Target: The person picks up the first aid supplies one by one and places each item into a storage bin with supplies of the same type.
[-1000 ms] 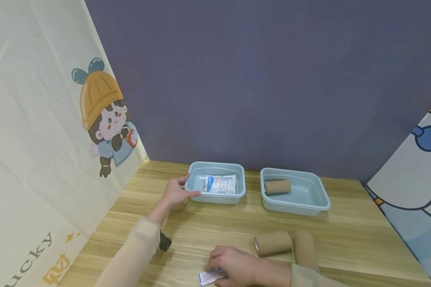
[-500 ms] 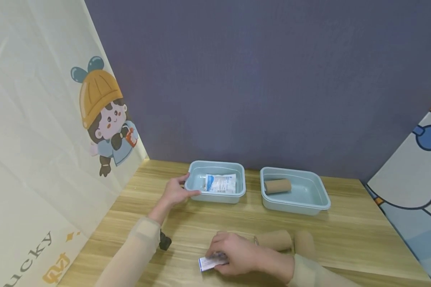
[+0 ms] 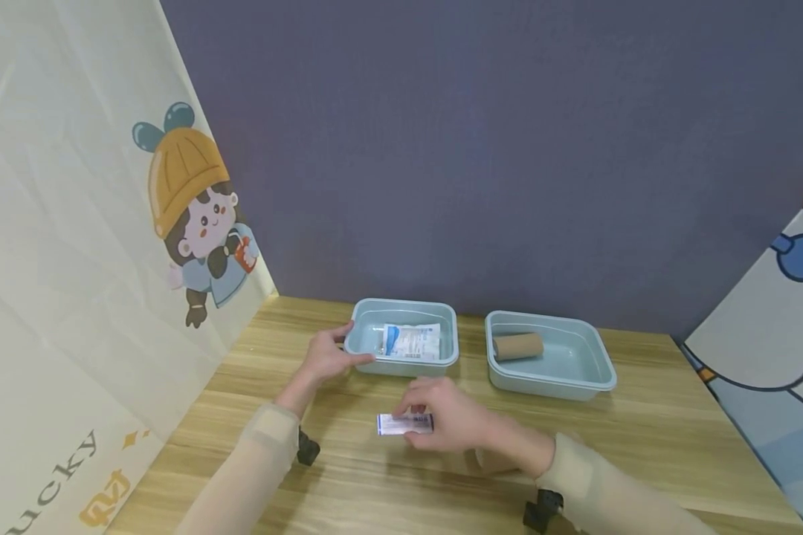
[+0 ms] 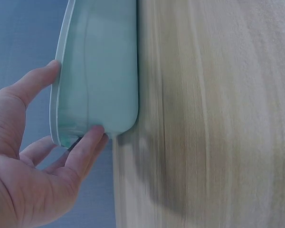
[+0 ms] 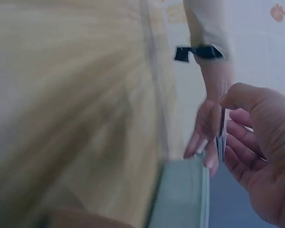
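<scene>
In the head view my left hand (image 3: pixel 326 357) grips the left corner of a pale blue plastic tub (image 3: pixel 401 366). The left wrist view shows the thumb at the rim of the tub (image 4: pixel 104 61) and fingers against its end. Inside the tub lies a white and blue sachet (image 3: pixel 413 342). My right hand (image 3: pixel 453 414) pinches a small, flat white packet with blue print (image 3: pixel 401 424), held above the table just in front of the tub. From the right wrist the packet (image 5: pixel 222 130) is seen edge-on, between thumb and fingers.
A second pale blue tub (image 3: pixel 555 386) stands to the right, holding a brown roll (image 3: pixel 518 346). Another brown roll (image 3: pixel 494 462) lies on the wooden table (image 3: pixel 348 475), mostly hidden under the right forearm. A dark wall (image 3: pixel 475 148) rises behind the tubs.
My right hand has lifted the small packet and carried it forward, away from the table's near side toward the left tub. The left hand stays at the tub's corner.
</scene>
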### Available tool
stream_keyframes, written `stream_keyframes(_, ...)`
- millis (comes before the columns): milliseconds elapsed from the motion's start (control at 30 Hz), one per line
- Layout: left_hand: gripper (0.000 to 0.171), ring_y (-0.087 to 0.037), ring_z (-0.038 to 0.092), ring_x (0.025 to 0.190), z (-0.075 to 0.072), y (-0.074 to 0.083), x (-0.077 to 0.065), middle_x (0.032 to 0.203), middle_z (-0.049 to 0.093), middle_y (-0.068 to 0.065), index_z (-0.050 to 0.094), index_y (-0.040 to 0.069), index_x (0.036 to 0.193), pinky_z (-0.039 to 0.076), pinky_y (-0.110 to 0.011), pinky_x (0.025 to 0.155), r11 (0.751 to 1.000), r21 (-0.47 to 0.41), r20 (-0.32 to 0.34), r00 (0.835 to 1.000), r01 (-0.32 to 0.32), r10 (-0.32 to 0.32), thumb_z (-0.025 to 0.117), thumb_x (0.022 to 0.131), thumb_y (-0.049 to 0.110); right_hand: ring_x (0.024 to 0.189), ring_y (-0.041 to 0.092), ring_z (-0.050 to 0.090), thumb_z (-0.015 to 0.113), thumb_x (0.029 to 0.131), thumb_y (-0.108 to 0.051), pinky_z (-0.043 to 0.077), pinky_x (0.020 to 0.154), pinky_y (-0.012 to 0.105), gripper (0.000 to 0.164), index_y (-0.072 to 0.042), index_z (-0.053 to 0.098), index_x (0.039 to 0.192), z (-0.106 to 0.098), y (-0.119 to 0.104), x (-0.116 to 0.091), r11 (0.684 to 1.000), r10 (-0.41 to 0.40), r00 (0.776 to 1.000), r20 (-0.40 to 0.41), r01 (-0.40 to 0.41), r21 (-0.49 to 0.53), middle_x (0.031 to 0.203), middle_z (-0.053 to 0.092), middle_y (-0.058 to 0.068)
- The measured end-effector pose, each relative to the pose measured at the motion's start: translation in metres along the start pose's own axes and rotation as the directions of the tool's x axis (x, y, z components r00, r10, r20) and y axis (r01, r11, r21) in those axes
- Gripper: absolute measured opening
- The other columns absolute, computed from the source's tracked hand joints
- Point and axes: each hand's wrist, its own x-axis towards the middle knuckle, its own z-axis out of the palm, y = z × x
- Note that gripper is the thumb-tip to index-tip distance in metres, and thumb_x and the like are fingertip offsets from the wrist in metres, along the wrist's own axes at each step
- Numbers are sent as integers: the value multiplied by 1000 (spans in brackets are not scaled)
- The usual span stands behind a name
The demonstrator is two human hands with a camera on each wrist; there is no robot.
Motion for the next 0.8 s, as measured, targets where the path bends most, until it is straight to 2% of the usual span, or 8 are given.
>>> stream_keyframes(167, 99, -39, 67, 120, 0, 0, -1, 141, 66, -28, 50, 3, 156, 60, -43, 97, 1000, 1, -3, 1000, 0, 0, 99, 74, 29, 78, 5, 62, 88, 79, -13, 51, 67, 12, 25, -15, 79, 103, -19, 15, 12, 999, 27, 998, -54, -29, -30, 90, 73, -6)
stream_keyframes(333, 99, -42, 67, 121, 0, -2, -1, 142, 64, -31, 50, 0, 155, 61, -43, 96, 1000, -15, -3, 1000, -4, 4, 99, 73, 26, 76, 7, 64, 88, 80, -14, 57, 68, 20, 22, -14, 79, 100, -33, 34, 23, 990, 118, 988, -96, -125, -69, 87, 73, -5)
stream_keyframes(500, 99, -42, 66, 124, 1, -3, -1, 144, 63, -31, 49, 1, 155, 60, -44, 99, 1000, -15, 0, 1000, 6, -6, 99, 73, 26, 75, 4, 65, 87, 81, -15, 56, 68, 19, 19, -13, 79, 98, -37, 52, 31, 975, 183, 974, -131, -197, -106, 89, 76, -3)
stream_keyframes(800, 98, -41, 68, 121, 0, -1, -1, 146, 61, -31, 51, 1, 154, 61, -38, 93, 999, -32, -4, 1000, 2, -2, 99, 73, 26, 78, 10, 68, 85, 84, -15, 57, 70, 21, 16, -11, 80, 99, -39, 72, 39, 959, 255, 958, -129, -268, -94, 93, 78, -1)
